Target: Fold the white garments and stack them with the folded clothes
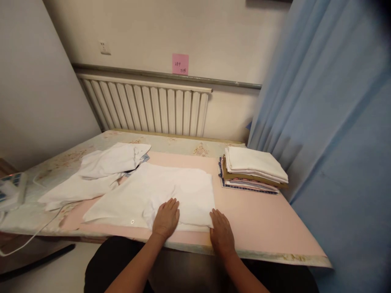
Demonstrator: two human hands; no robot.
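Both my hands flat on the white cloth [159,191].
Left hand [166,217] and right hand [221,232] press its near edge, fingers together; folded stack [253,169] at two o'clock.

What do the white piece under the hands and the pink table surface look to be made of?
White piece: thin woven fabric, probably cotton, matte; it creases softly and lies limp. Pink surface: looks like a smooth, matte sheet or pad, flat with a clean edge; the exact material is unclear.

Folded stack [253,171], crumpled white clothes [100,171], radiator [146,106], blue curtain [330,101].
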